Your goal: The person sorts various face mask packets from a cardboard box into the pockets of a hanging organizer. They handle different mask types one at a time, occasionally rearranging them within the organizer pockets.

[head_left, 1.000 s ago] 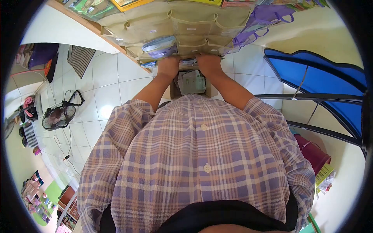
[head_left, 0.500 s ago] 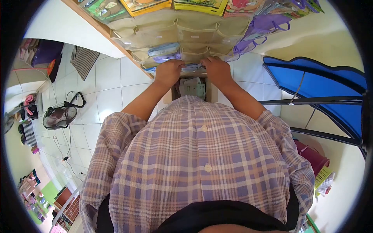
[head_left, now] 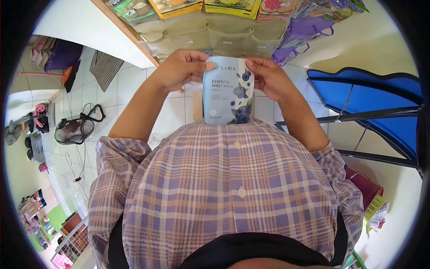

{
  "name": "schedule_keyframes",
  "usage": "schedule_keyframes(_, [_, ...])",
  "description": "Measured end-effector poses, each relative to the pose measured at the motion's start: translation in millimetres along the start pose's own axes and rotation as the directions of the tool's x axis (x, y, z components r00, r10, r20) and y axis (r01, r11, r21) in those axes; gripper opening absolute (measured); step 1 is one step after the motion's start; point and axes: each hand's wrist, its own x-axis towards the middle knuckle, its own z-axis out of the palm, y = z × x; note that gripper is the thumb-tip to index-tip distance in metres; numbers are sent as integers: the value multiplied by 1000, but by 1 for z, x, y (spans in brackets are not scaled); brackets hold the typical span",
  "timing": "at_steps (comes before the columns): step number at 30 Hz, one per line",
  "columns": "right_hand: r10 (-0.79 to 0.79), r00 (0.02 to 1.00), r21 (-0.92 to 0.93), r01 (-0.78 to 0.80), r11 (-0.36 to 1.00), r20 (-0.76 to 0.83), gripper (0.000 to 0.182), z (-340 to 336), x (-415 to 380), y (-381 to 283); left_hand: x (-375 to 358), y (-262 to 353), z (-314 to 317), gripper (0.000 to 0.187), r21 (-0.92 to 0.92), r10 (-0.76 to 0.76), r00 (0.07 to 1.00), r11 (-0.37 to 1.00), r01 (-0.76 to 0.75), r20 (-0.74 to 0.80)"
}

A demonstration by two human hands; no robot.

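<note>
A tiled floor [head_left: 134, 96] spreads below the person, whose plaid shirt [head_left: 233, 188] fills the lower half of the view. Ahead hangs a beige fabric pocket organizer [head_left: 215, 36] against the wall, with colourful packets [head_left: 179, 6] tucked along its top row and purple bags [head_left: 300, 31] at its right end. A blue folded frame [head_left: 367, 98] stands to the right, and a floor fan [head_left: 71, 130] lies well apart on the left.

Between the organizer and the chest, both forearms come up and bend inward so that the hands meet at the same level. The left hand [head_left: 179, 69] and the right hand [head_left: 268, 78] hold a sheet mask sachet [head_left: 228, 96] between them, a pale blue pouch printed with blueberries and the words "Essential Sheet Mask". Each hand pinches one upper corner: the left thumb and fingers close on the top left edge, the right fingertips on the top right edge. Neither hand is nearer than the other; the sachet sits midway between them.

The sachet's long axis runs from the hands toward the body, so its top edge lies just below the organizer's lowest pockets and its bottom edge hangs just above the shirt collar line, printed face toward the camera. It is clear of the organizer, touching nothing but the fingers. A brown cardboard edge [head_left: 197, 105] shows on the floor behind the pouch, mostly hidden by it.
</note>
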Motion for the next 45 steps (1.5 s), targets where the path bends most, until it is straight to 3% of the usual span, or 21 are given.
schedule_keyframes(1, [-2, 1000, 2, 2, 1000, 2, 29, 3, -1, 9, -6, -2, 6, 27, -43, -44, 998, 998, 42, -48])
schedule_keyframes(3, [94, 995, 261, -81, 962, -38, 33, 7, -9, 32, -9, -11, 16, 28, -85, -88, 991, 993, 79, -97])
schedule_keyframes(5, [41, 998, 249, -27, 968, -49, 34, 14, -12, 64, -13, -29, 25, 26, -169, -67, 921, 986, 2, -383])
schedule_keyframes(6, [-119, 984, -54, 113, 992, -132, 33, 7, -5, 89, -13, -37, 33, 30, -87, -64, 862, 996, 23, -504])
schedule_keyframes(7, [-291, 943, -359, 217, 908, -163, 33, 10, -4, 96, -15, -46, 37, 30, -88, -64, 862, 996, 22, -503])
schedule_keyframes(9, [-376, 917, -451, 284, 846, -129, 31, 10, -1, 96, -19, -65, 44, 32, 365, 141, 783, 924, 117, -606])
schedule_keyframes(10, [-395, 908, -488, 284, 825, -138, 30, 11, 2, 93, -17, -77, 55, 37, 433, 319, 734, 901, -37, -600])
schedule_keyframes(11, [-412, 899, -523, 284, 804, -146, 29, 14, 5, 93, -17, -85, 64, 37, 432, 318, 731, 901, -35, -604])
schedule_keyframes(13, [-429, 887, -524, 287, 802, -169, 29, 20, 6, 98, -15, -90, 77, 39, 476, 416, 629, 876, -82, -657])
schedule_keyframes(15, [-444, 875, -529, 288, 798, -194, 30, 25, 8, 98, -16, -91, 74, 39, 511, 460, 622, 852, -110, -634])
schedule_keyframes(17, [-447, 863, -346, 355, 868, -236, 32, 26, 12, 100, -16, -87, 71, 39, 583, 484, 622, 811, -54, -616])
schedule_keyframes(21, [-447, 870, -219, 405, 888, -205, 38, 27, 20, 101, -13, -89, 69, 39, 641, 528, 606, 767, -39, -595])
schedule_keyframes(23, [-362, 913, -20, 365, 931, -188, 48, 37, 13, 91, -10, -93, 69, 40, 305, 511, 654, 859, -411, -558])
schedule_keyframes(27, [-250, 942, -250, 192, 949, -224, 64, 48, -6, 59, -12, -92, 67, 42, 208, 440, 729, 896, -392, -524])
schedule_keyframes(29, [-194, 977, -146, 180, 973, -88, 73, 36, 2, 67, -12, -91, 68, 46, 168, 427, 769, 902, -397, -476])
schedule_keyframes(33, [-79, 990, -111, 66, 992, -117, 71, 48, -8, 51, -16, -80, 78, 51, 97, 366, 805, 926, -364, -467])
schedule_keyframes(35, [71, 994, 126, -59, 990, -86, 70, 51, -11, 45, -17, -75, 81, 53, 10, 303, 840, 942, -334, -449])
schedule_keyframes(36, [73, 994, 127, -62, 990, -86, 70, 51, -12, 44, -17, -74, 82, 53, 8, 301, 841, 943, -333, -450])
schedule_keyframes(39, [42, 998, 213, -52, 976, 48, 68, 47, -9, 43, -10, -76, 72, 53, 45, 316, 860, 944, -326, -400])
schedule_keyframes(41, [91, 992, 291, -114, 950, 89, 68, 45, -5, 46, -6, -86, 60, 50, 283, 485, 816, 869, -407, -315])
schedule_keyframes(45, [82, 976, 334, -148, 931, 203, 68, 37, -1, 47, -12, -84, 58, 46, 527, 617, 737, 739, -421, -276])
